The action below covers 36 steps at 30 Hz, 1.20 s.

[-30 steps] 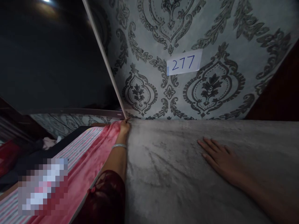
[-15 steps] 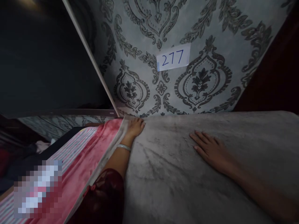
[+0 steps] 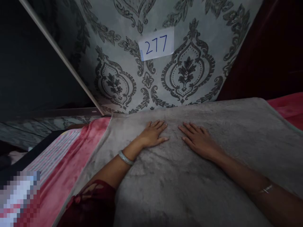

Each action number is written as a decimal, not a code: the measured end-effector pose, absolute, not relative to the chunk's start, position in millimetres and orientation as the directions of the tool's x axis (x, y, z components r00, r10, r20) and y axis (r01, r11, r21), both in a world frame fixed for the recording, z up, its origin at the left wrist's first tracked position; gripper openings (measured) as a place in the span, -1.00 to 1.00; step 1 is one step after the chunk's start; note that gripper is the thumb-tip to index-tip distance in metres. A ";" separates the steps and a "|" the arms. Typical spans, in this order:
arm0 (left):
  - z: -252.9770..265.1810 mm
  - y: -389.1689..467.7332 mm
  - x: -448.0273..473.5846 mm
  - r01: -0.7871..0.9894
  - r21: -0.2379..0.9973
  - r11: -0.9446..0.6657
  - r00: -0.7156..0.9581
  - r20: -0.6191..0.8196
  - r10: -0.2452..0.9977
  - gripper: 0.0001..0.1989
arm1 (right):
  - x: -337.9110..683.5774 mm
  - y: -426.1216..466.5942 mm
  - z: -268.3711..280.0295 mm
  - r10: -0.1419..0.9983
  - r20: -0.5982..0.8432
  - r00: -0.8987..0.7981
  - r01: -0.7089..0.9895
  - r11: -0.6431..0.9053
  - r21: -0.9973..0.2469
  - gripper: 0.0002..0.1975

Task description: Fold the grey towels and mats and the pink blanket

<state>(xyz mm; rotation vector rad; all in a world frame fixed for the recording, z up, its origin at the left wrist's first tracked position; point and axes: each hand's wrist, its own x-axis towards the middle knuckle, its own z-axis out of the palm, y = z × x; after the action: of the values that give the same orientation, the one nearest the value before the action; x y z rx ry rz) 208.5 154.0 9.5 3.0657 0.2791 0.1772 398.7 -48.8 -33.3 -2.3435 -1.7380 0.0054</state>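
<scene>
- Grey plush blanket [image 3: 165, 179], faintly creased, with darker streaks
- Spread mostly flat, pink cloth [image 3: 91, 138] showing beyond both sides
- Far edge along patterned wall [image 3: 148, 78]

A grey blanket [image 3: 165, 183] is mottled with darker streaks. Pale blue-grey wallpaper [image 3: 156, 74] carries a charcoal damask pattern (leafy scrolls and framed plant motifs). A white paper label [image 3: 156, 44] bears blue figures. A pinkish-red cloth [image 3: 77, 168] is faintly mottled; a striped cloth [image 3: 56, 151] alternates pink, white and blue-grey. The sleeve [image 3: 92, 205] is dark red, the bracelet [image 3: 125, 158] pale grey.
</scene>
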 end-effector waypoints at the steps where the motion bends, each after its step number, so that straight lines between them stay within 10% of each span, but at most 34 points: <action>1: 5.5 150.3 211.8 0.188 0.068 -0.980 0.979 0.065 0.193 -0.27 | 398.5 -48.9 -32.7 0.946 0.127 0.299 0.944 -0.274 -0.182 -0.35; 19: 34.9 221.1 47.4 0.868 -0.031 -0.496 0.495 -0.032 0.868 -0.37 | 389.4 -48.9 -18.4 0.946 0.069 0.317 0.938 -0.302 -0.172 -0.38; 24: 32.6 158.2 60.1 0.846 -0.033 -0.532 0.533 0.023 0.846 -0.36 | 391.2 -49.5 -25.2 0.944 0.136 0.300 0.945 -0.273 -0.182 -0.37; 30: 2.8 71.2 105.0 0.468 0.063 -0.881 0.883 0.003 0.470 -0.25 | 396.1 -51.3 -32.2 0.941 0.183 0.283 0.950 -0.250 -0.185 -0.37; 36: 12.2 97.6 10.2 0.802 -0.020 -0.597 0.597 -0.022 0.802 -0.36 | 393.5 -54.9 -32.0 0.937 0.197 0.289 0.951 -0.258 -0.168 -0.38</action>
<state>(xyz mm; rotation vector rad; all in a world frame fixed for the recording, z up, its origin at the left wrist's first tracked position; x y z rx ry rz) 10.2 97.6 12.2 2.8143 1.4141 -0.0449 393.5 -54.9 -32.0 -2.3060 -1.7332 -0.0836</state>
